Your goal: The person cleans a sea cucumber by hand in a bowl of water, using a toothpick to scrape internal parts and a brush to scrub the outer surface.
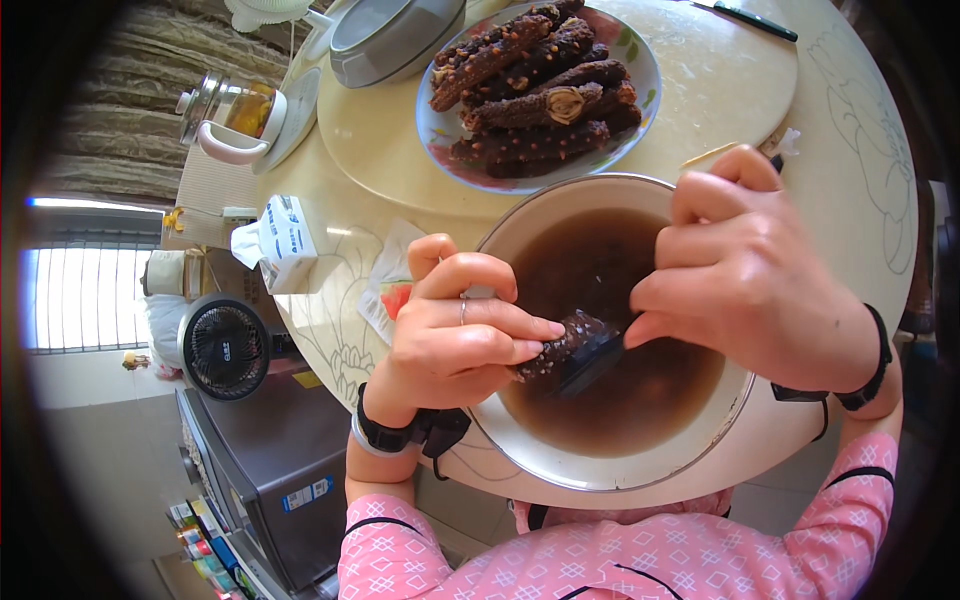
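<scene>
My left hand pinches a dark, bumpy sea cucumber over a wide white basin of brown, cloudy water. Closed on a dark, narrow tool, my right hand works from the other side; the tool's end is at the sea cucumber, blurred, and its kind cannot be made out. Just beyond the basin, a floral plate carries several more sea cucumbers, dark brown and piled up. Whether anything lies under the murky water is hard to see.
The basin stands near the round table's front edge. Behind the plate are a grey bowl and a dark-handled knife. At the left stand a glass teapot and a tissue pack. A black fan is beyond the table.
</scene>
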The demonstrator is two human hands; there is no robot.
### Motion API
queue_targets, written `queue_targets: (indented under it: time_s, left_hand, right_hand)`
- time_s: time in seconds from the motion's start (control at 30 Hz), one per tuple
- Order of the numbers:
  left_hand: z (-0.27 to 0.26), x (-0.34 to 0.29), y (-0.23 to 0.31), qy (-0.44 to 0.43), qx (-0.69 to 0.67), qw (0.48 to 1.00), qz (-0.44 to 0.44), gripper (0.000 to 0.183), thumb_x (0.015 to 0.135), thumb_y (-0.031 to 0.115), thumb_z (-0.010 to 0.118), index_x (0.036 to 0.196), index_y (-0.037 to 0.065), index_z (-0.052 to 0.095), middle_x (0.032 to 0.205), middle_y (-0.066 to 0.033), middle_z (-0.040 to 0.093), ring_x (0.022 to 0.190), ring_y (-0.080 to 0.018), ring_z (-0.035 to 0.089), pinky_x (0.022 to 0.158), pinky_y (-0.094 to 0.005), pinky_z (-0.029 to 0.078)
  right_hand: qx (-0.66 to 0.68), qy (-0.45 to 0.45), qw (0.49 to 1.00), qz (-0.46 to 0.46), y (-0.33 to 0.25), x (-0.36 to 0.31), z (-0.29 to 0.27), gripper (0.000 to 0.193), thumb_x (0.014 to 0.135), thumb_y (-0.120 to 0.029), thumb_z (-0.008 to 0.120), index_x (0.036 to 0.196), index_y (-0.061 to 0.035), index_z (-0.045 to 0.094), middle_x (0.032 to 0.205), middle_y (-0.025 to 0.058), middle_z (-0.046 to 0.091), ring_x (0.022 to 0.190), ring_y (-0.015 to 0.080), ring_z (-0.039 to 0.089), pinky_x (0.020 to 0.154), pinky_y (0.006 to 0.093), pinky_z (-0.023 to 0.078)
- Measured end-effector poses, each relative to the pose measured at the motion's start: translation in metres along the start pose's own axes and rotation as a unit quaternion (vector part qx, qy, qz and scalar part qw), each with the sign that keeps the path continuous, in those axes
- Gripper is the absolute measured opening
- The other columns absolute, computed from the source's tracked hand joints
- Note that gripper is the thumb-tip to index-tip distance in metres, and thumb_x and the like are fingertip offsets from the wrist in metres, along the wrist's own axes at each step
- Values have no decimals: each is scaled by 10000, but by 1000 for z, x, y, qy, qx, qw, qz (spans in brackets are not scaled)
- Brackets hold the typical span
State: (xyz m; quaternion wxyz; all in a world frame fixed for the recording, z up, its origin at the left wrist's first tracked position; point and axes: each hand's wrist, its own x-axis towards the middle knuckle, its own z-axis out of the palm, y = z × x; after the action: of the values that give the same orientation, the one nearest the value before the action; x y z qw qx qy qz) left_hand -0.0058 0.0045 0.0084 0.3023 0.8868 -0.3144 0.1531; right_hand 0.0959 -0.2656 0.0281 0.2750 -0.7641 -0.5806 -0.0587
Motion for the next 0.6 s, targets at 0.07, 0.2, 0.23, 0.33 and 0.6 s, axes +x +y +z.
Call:
queue_targets:
  time_s: [0.07, 0.2, 0.23, 0.33, 0.6]
  left_hand:
    - [1, -1, -5, 5, -22, 1000, -2, 190, 670, 37, 795, 739, 170, 679, 881, 63, 794, 889, -197, 605, 970, -395, 319]
    - [1, -2, -6, 10, -63, 998, -14, 223, 609, -14, 775, 731, 155, 694, 886, 60, 789, 909, -195, 609, 998, -389, 296]
    - [1, -3, -7, 10, -62, 998, -13, 223, 609, -14, 775, 731, 155, 694, 886, 60, 789, 909, -195, 609, 998, -389, 296]
    - [1, -6, -12, 23, -120, 992, -40, 246, 622, -35, 780, 753, 153, 689, 899, 43, 796, 916, -206, 608, 990, -381, 320]
    - [-4, -9, -11, -21, -305, 940, -152, 273, 631, -35, 766, 827, 139, 693, 940, 14, 804, 974, -238, 587, 961, -381, 364]
  right_hand:
    - [-47, -3, 999, 1, 6, -2, -6, 245, 601, -304, 835, 716, -133, 702, 666, -51, 576, 812, 192, 556, 852, 369, 398]
    - [-60, -34, 998, 7, 13, -6, -17, 241, 581, -303, 828, 674, -132, 685, 650, -48, 579, 814, 184, 559, 843, 364, 398]
    - [-64, -50, 997, 12, 14, -6, -20, 240, 577, -302, 829, 664, -132, 684, 645, -47, 581, 810, 184, 558, 839, 365, 398]
    - [-73, -69, 995, 17, 11, -7, -27, 238, 573, -303, 831, 666, -135, 691, 643, -46, 586, 802, 186, 554, 834, 368, 398]
    - [-5, -94, 995, -17, 12, -8, -26, 206, 650, -315, 826, 708, -155, 711, 674, -54, 593, 811, 182, 547, 855, 372, 391]
